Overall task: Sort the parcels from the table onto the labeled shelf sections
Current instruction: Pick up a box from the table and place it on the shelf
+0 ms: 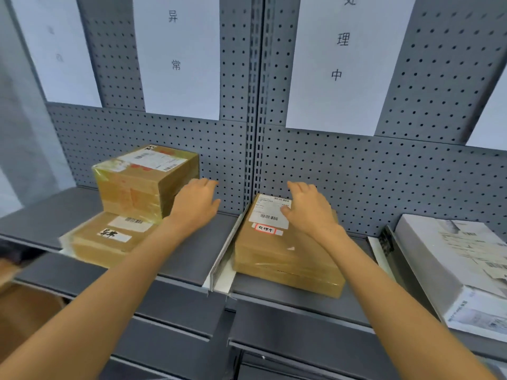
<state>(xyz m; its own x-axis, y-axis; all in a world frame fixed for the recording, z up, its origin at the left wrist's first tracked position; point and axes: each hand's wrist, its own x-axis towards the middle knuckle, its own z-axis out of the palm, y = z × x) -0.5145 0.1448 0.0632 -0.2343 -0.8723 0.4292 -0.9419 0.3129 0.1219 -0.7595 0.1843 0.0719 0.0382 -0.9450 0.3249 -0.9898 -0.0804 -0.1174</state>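
Observation:
A brown taped parcel (282,256) with a white shipping label and a red-framed sticker lies on the grey shelf (189,259), just right of the white divider (223,259), under the paper sign (343,61). My right hand (310,209) rests on the parcel's far top with relaxed fingers. My left hand (196,204) hovers over the left section, fingers relaxed, holding nothing. In that section a tall taped box (142,182) sits partly on a flat parcel (109,239) with a handwritten label, under another paper sign (178,56).
A white parcel (450,259) with printed labels lies in the section at the far right behind a dark divider (389,242). The grey pegboard back wall (384,176) closes off the shelf. Lower shelf edges run beneath my forearms.

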